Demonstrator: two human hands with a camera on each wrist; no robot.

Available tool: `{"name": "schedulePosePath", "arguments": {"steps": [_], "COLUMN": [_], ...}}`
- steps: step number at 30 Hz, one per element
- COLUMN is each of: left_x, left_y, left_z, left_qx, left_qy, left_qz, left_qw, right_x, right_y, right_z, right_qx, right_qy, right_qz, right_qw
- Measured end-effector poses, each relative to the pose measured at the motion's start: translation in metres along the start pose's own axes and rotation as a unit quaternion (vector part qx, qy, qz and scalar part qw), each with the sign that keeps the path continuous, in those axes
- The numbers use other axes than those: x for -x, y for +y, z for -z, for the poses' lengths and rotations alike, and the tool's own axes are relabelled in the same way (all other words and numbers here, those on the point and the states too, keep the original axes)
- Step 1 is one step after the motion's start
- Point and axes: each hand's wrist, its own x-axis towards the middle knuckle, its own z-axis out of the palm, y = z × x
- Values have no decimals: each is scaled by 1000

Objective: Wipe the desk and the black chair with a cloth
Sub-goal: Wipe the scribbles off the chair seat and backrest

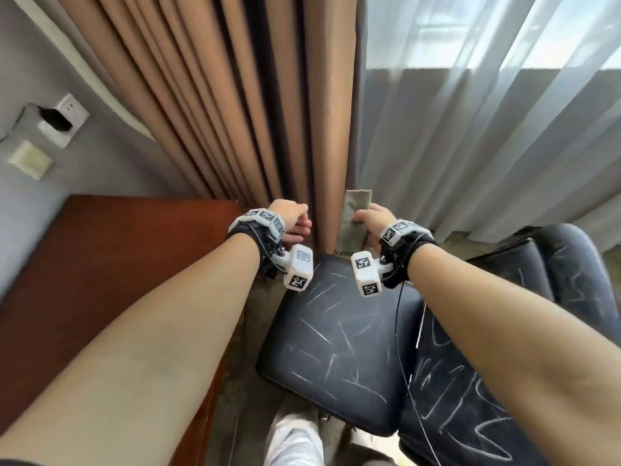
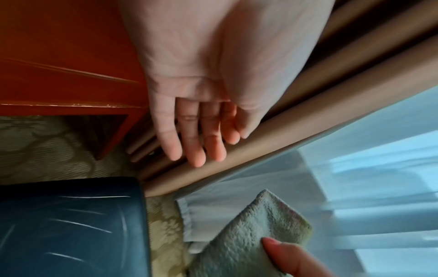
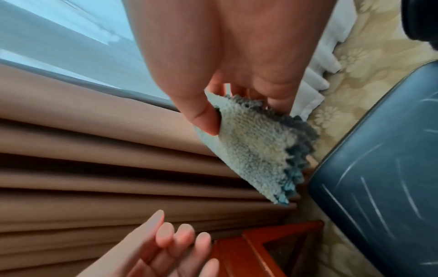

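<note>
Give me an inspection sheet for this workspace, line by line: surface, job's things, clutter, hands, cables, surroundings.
Surface: reddish wooden desk, visible top bare.
Job's things: black chair covered in white chalk-like marks; cloth folded, held above the chair's far edge.
Clutter: nothing seen.
Hands: right hand pinches the cloth; left hand holds nothing, fingers relaxed beside the brown curtain.
Cables: thin wire from the right wrist unit hangs across the chair.
Surroundings: sheer curtain, wall socket, patterned carpet.
</note>
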Motion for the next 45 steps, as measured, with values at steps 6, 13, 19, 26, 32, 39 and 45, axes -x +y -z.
{"name": "schedulePosePath", "arguments": {"steps": [6,13,19,26,32,39,45], "left_x": [-104,-201,-270,-346,-386,-404,-410], "left_y": [-53,-126,-180,-261,-319,-337,-354], "left_z": [9,25,20,9,-16,-30,-32], "left_qx": [-98,-234,-385,-416,-289,-224,-196], "left_qy": [-7,-12,-21,-20,-36,-69,-52], "left_qz": [14,54,48,80,146,144,122], "left_qw": [995,971,921,906,945,961,972], "right_x": [-32,-107,-165,-246,-295,-328,-329], "right_y": [29,90,142,212,253,265,273], "right_z": [-32,-75,-93,-123,-136,-144,-153], "right_qx": [126,182,278,356,436,449,471], "right_qy": [67,97,63,31,61,43,18], "right_qz": [-37,-65,-70,-39,58,130,139], "right_qw": [989,976,956,933,896,883,871]}}
